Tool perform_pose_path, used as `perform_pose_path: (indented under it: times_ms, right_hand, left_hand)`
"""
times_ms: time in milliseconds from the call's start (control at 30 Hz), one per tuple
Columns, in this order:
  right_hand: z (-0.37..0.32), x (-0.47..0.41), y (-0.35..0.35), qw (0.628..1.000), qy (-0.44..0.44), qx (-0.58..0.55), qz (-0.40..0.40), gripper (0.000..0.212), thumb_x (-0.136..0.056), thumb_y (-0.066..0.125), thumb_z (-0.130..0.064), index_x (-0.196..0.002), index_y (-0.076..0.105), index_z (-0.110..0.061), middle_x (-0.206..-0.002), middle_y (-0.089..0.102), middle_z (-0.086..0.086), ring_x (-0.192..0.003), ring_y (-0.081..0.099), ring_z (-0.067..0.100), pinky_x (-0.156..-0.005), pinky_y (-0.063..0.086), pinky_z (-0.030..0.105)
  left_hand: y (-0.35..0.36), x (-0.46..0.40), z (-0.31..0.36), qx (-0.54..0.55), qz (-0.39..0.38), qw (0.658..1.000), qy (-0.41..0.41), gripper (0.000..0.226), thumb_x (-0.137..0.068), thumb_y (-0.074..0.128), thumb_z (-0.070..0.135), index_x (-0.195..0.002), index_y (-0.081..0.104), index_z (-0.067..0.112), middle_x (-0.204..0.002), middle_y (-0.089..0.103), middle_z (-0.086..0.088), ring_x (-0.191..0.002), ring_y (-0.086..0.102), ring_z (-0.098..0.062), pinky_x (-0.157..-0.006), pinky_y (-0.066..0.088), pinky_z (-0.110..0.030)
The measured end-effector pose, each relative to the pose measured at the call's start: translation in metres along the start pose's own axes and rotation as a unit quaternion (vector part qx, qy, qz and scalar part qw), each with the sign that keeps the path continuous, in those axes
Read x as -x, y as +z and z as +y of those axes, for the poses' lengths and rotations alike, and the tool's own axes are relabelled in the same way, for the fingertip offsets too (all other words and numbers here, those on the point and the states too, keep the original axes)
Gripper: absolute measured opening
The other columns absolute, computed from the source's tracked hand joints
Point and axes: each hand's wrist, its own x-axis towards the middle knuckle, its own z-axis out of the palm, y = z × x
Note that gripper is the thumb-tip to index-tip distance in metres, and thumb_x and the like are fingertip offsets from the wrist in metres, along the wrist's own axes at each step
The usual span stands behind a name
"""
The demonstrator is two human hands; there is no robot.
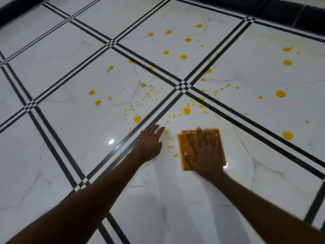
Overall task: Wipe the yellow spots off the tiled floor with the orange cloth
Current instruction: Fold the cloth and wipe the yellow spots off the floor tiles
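Note:
A folded orange cloth [216,138] lies flat on the white tiled floor [70,120]. My right hand [204,152] presses down on it with fingers spread. My left hand [150,143] rests flat on the floor just left of the cloth, fingers apart, holding nothing. Small yellow spots [170,147] sit between the two hands. Several larger yellow spots [186,111] are scattered across the tiles beyond the hands, out to the far right [280,94] and far middle [183,56].
Black double stripes [182,85] cross the white marble-look tiles in a grid. A dark skirting or wall base [281,9] runs along the far edge. A light glare [111,142] shows left of my left hand.

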Motion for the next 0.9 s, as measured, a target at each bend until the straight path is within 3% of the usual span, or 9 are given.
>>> perform_pose_path:
  times_ms: [100, 233, 333, 433, 533, 633, 700, 800, 900]
  right_hand:
    - [0.052, -0.055, -0.007, 0.999, 0.025, 0.04, 0.023, 0.077, -0.097, 0.019, -0.065, -0.159, 0.031, -0.021, -0.165, 0.028, 0.019, -0.148, 0.031, 0.046, -0.12, 0.017, 0.066]
    - [0.021, -0.003, -0.007, 0.979, 0.198, -0.008, 0.057, 0.079, -0.094, 0.03, -0.06, -0.16, 0.028, -0.018, -0.167, 0.02, 0.021, -0.151, 0.02, 0.048, -0.122, 0.008, 0.066]
    - [-0.041, 0.026, 0.007, 0.997, 0.072, -0.006, 0.017, 0.081, -0.092, 0.036, -0.059, -0.162, 0.021, -0.021, -0.169, 0.016, 0.019, -0.153, 0.017, 0.047, -0.123, 0.002, 0.065]
    - [-0.029, -0.039, 0.005, 0.998, -0.064, 0.016, -0.024, 0.079, -0.093, 0.031, -0.063, -0.162, 0.023, -0.027, -0.169, 0.02, 0.015, -0.153, 0.021, 0.043, -0.121, 0.013, 0.066]
    - [0.018, -0.058, -0.002, 0.997, 0.077, 0.012, 0.012, 0.077, -0.094, 0.026, -0.063, -0.161, 0.028, -0.023, -0.168, 0.022, 0.016, -0.151, 0.025, 0.045, -0.121, 0.015, 0.064]
    - [-0.018, 0.009, -0.001, 0.981, 0.187, -0.03, 0.05, 0.079, -0.092, 0.032, -0.058, -0.16, 0.03, -0.018, -0.167, 0.021, 0.021, -0.151, 0.021, 0.048, -0.121, 0.011, 0.066]
    - [-0.059, 0.036, 0.007, 0.993, 0.113, -0.034, 0.026, 0.08, -0.091, 0.036, -0.057, -0.161, 0.025, -0.02, -0.168, 0.02, 0.021, -0.152, 0.019, 0.048, -0.123, 0.005, 0.066]
    - [-0.068, -0.037, 0.004, 0.998, -0.065, -0.004, -0.026, 0.078, -0.095, 0.029, -0.064, -0.163, 0.017, -0.029, -0.17, 0.014, 0.013, -0.155, 0.015, 0.043, -0.124, 0.005, 0.062]
    - [-0.01, -0.111, -0.002, 1.0, 0.008, 0.021, 0.002, 0.077, -0.096, 0.019, -0.067, -0.161, 0.025, -0.028, -0.169, 0.021, 0.013, -0.152, 0.024, 0.042, -0.122, 0.014, 0.064]
  left_hand:
    - [0.012, 0.031, -0.041, -0.04, -0.028, 0.998, -0.04, 0.105, -0.074, 0.032, 0.078, -0.159, 0.017, 0.019, -0.165, 0.017, -0.008, -0.151, 0.016, -0.03, -0.118, 0.023, -0.049]
    - [0.024, 0.048, -0.056, -0.069, -0.078, 0.994, -0.037, 0.122, -0.071, 0.049, 0.086, -0.16, -0.005, 0.023, -0.168, -0.01, -0.008, -0.154, -0.004, -0.031, -0.12, 0.012, -0.05]
    - [0.019, 0.047, -0.053, -0.072, -0.088, 0.993, -0.034, 0.124, -0.072, 0.056, 0.083, -0.159, -0.009, 0.023, -0.167, -0.014, -0.007, -0.154, -0.008, -0.029, -0.121, 0.009, -0.049]
    - [0.02, 0.048, -0.057, -0.051, -0.082, 0.994, -0.041, 0.125, -0.07, 0.058, 0.084, -0.159, -0.008, 0.026, -0.168, -0.013, -0.004, -0.154, -0.008, -0.026, -0.122, 0.008, -0.048]
    - [0.024, 0.047, -0.06, -0.05, -0.074, 0.995, -0.038, 0.125, -0.069, 0.06, 0.083, -0.16, -0.006, 0.027, -0.168, -0.011, -0.004, -0.155, -0.005, -0.027, -0.122, 0.011, -0.049]
    - [0.023, 0.046, -0.061, -0.043, -0.073, 0.996, -0.036, 0.126, -0.069, 0.061, 0.082, -0.16, -0.007, 0.027, -0.168, -0.012, -0.004, -0.154, -0.007, -0.026, -0.122, 0.01, -0.049]
    - [0.022, 0.045, -0.06, -0.038, -0.082, 0.995, -0.028, 0.126, -0.069, 0.063, 0.081, -0.16, -0.007, 0.027, -0.168, -0.012, -0.004, -0.154, -0.008, -0.026, -0.122, 0.009, -0.049]
    - [0.021, 0.044, -0.064, -0.032, -0.079, 0.996, -0.027, 0.128, -0.067, 0.068, 0.078, -0.16, -0.005, 0.028, -0.168, -0.011, -0.004, -0.154, -0.008, -0.027, -0.123, 0.009, -0.049]
    - [0.025, 0.044, -0.064, -0.028, -0.067, 0.997, -0.028, 0.13, -0.065, 0.071, 0.076, -0.16, -0.004, 0.029, -0.168, -0.009, -0.003, -0.155, -0.006, -0.025, -0.122, 0.011, -0.048]
